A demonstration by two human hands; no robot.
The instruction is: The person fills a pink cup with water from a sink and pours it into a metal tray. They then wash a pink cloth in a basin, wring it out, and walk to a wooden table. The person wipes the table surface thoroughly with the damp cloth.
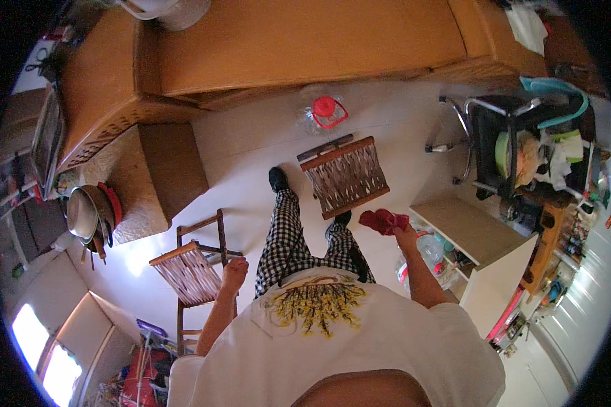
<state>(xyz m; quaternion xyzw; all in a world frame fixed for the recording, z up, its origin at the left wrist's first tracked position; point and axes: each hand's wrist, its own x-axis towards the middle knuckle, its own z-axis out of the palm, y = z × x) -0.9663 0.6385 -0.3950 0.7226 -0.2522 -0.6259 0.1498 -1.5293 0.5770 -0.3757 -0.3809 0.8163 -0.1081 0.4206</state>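
My right hand [405,239] grips a crumpled dark red cloth [384,222] and holds it out over the floor on the right. My left hand [235,273] is curled, and nothing shows in it; it hangs beside a wooden folding stool with a woven cord seat [188,272]. A second low stool with a woven cord seat [345,175] stands in front of my feet. Beyond that stool, near the wooden furniture, is a clear plastic bottle with a red cap and handle [325,108].
An orange-brown wooden cabinet [305,46] runs across the front. At the left, pans [84,213] sit by a cardboard box [173,173]. To the right are a metal-framed chair [471,137] holding bowls and bags, and an opened white cabinet [494,280] with plastic bottles beside it.
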